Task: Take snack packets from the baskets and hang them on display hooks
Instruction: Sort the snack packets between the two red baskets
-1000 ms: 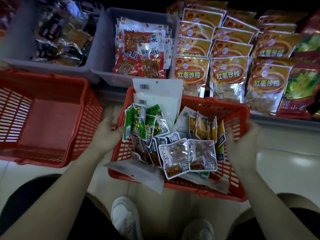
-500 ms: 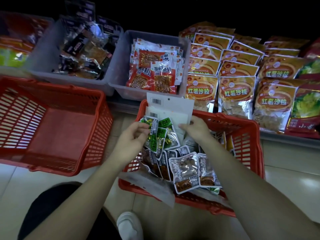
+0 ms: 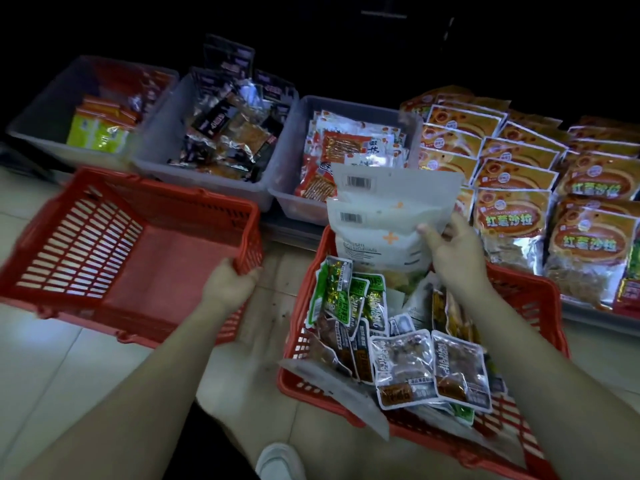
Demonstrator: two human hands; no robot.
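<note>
Two red baskets stand on the floor. The right basket (image 3: 530, 292) is full of snack packets: green ones (image 3: 349, 299), clear ones with brown contents (image 3: 429, 368) and large white pouches (image 3: 388, 216) standing at its far end. My right hand (image 3: 450, 251) grips the white pouches at their right edge. The left basket (image 3: 86, 237) holds nothing. My left hand (image 3: 228, 289) grips the near right corner of its rim. No display hooks are in view.
Three grey bins stand behind the baskets: one with yellow-green packs (image 3: 97, 133), one with dark packs (image 3: 228, 133), one with red and white packs (image 3: 349, 147). Rows of orange bags (image 3: 509, 216) lie at the right. A white shoe (image 3: 280, 462) is below.
My left hand left the green packets and took hold of the empty basket's rim. My right hand moved up to the white pouches and gripped them. The camera tilted up and left.
</note>
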